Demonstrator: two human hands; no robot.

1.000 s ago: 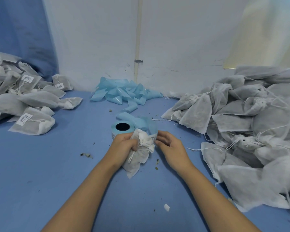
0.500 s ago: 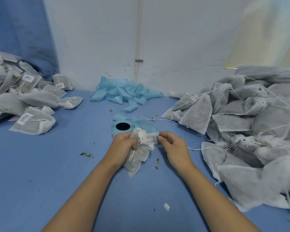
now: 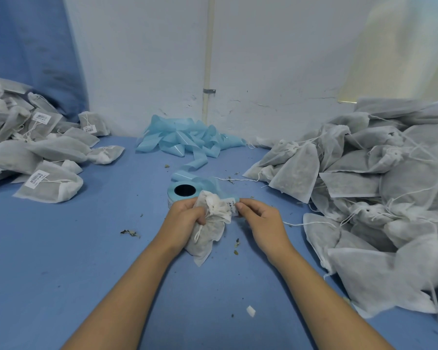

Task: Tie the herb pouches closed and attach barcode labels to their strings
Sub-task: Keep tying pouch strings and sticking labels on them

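Observation:
My left hand (image 3: 186,214) grips a white mesh herb pouch (image 3: 209,234) around its gathered neck, just above the blue table. A string hangs down from the neck. My right hand (image 3: 258,218) pinches a white barcode label (image 3: 232,206) at the right side of the pouch top. Right behind the pouch stands the light blue label roll (image 3: 181,192), partly hidden by it.
A big heap of unlabelled pouches (image 3: 369,188) fills the right side. Labelled pouches (image 3: 41,152) are piled at the left. Crumpled blue backing strip (image 3: 187,138) lies by the white wall. Herb crumbs (image 3: 130,233) and a paper scrap (image 3: 250,311) dot the blue table (image 3: 61,261).
My right hand has closed in on the pouch top and now pinches a label there. The pouch has lifted slightly. My left hand keeps its grip.

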